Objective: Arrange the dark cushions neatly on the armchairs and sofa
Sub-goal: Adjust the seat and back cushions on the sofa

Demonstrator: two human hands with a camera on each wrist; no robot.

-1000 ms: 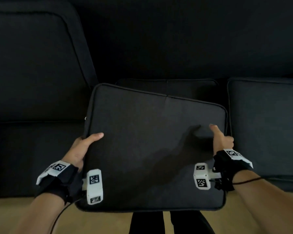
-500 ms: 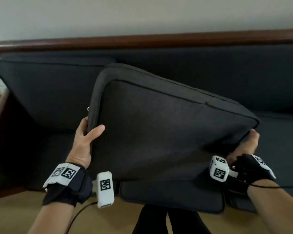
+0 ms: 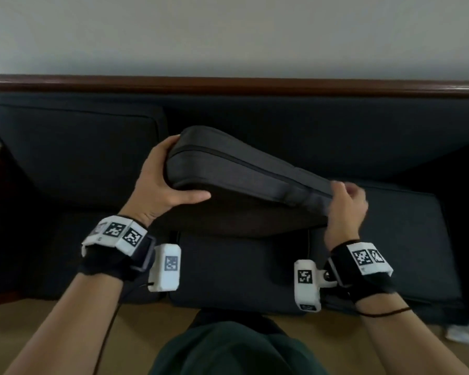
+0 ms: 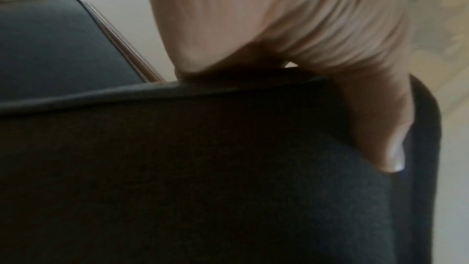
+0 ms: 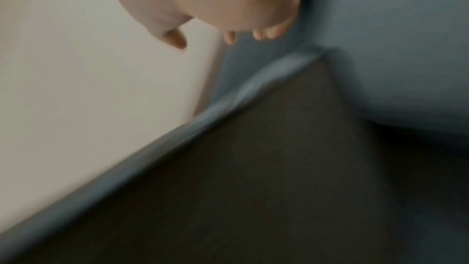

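Observation:
A dark grey cushion (image 3: 244, 174) hangs tilted over the sofa seat, its zipped edge turned up and its left end higher. My left hand (image 3: 160, 180) grips the left corner, fingers over the top and thumb underneath; the left wrist view shows the thumb (image 4: 380, 127) pressed on the cushion (image 4: 203, 168). My right hand (image 3: 345, 201) is blurred at the lower right end. In the right wrist view the right hand (image 5: 205, 37) hangs with loosely curled fingers just above the cushion (image 5: 253, 168) and holds nothing.
The sofa has a wooden top rail (image 3: 228, 86), a back cushion (image 3: 73, 152) at the left, and seat cushions in the middle (image 3: 241, 266) and right (image 3: 404, 239). The wooden floor (image 3: 92, 334) lies in front, with a white object (image 3: 463, 332) at the right.
The cushion has gone from flat and facing me to edge-up, and moved toward the sofa back. My right hand has left the bottom corner and now hovers at the right end.

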